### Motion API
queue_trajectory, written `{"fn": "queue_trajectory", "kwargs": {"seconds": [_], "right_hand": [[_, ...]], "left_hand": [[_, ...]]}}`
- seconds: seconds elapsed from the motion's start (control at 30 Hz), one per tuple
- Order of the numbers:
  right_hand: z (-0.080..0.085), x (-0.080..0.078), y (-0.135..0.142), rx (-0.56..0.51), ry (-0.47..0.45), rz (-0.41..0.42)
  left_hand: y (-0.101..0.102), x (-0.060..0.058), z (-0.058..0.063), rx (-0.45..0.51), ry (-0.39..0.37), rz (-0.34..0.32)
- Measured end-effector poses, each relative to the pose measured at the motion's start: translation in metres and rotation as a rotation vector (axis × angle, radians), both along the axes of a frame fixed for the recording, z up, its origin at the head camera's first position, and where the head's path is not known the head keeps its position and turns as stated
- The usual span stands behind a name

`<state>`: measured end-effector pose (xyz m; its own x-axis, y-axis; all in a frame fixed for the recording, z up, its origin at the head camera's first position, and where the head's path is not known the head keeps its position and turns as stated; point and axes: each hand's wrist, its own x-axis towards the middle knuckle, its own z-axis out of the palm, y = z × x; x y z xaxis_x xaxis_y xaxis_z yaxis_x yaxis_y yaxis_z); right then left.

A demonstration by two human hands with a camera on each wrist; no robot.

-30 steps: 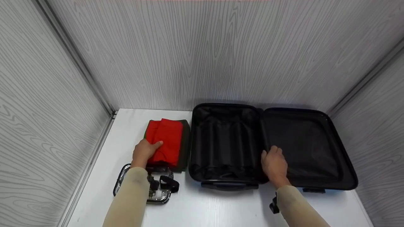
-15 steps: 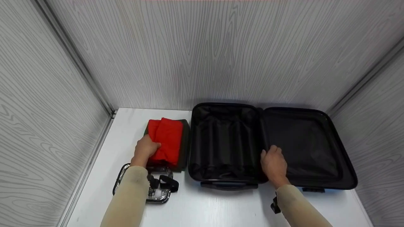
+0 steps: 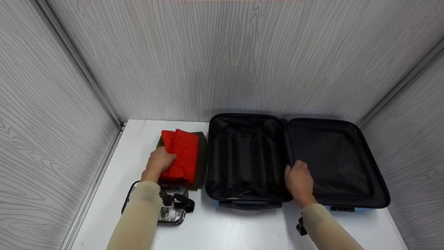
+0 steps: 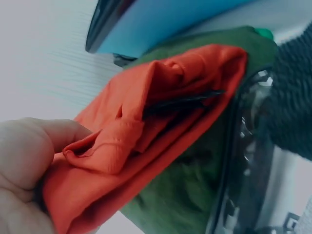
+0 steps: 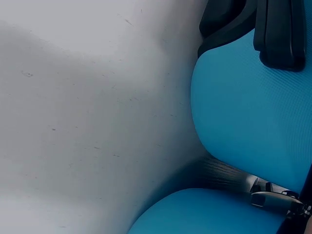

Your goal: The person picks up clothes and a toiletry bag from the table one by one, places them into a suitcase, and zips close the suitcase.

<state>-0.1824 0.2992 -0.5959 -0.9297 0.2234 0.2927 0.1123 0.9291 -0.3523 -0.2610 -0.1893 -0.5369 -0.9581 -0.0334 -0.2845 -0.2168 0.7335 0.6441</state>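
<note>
Only left wrist: gaping red cloth [image 4: 146, 156]

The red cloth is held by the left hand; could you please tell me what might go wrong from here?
The left hand holds the red cloth by one side, and its folds gape, so lifting might unfold it. The green cloth beneath could be dragged along. The left sleeve passes over the clear pouch and might catch or shift it.
</note>
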Motion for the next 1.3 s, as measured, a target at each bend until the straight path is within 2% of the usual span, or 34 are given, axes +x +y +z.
{"fn": "queue_trajectory", "kwargs": {"seconds": [0.23,0.67,0.97,1.17,1.3], "right_hand": [[-0.003,0.0,0.0,0.038,0.058,0.013],[-0.002,0.0,0.002,0.041,0.001,0.007],[-0.002,0.0,0.003,0.055,0.029,-0.001],[-0.003,0.001,0.0,0.062,0.051,0.003],[-0.004,0.001,-0.001,0.089,0.088,0.007]], "left_hand": [[0.013,0.001,0.018,0.022,0.082,-0.029],[0.036,0.008,0.049,0.055,0.205,-0.053],[0.063,0.011,0.075,0.074,0.269,-0.026],[0.081,0.012,0.083,0.111,0.326,-0.045],[0.095,0.009,0.082,0.136,0.339,-0.073]]}}
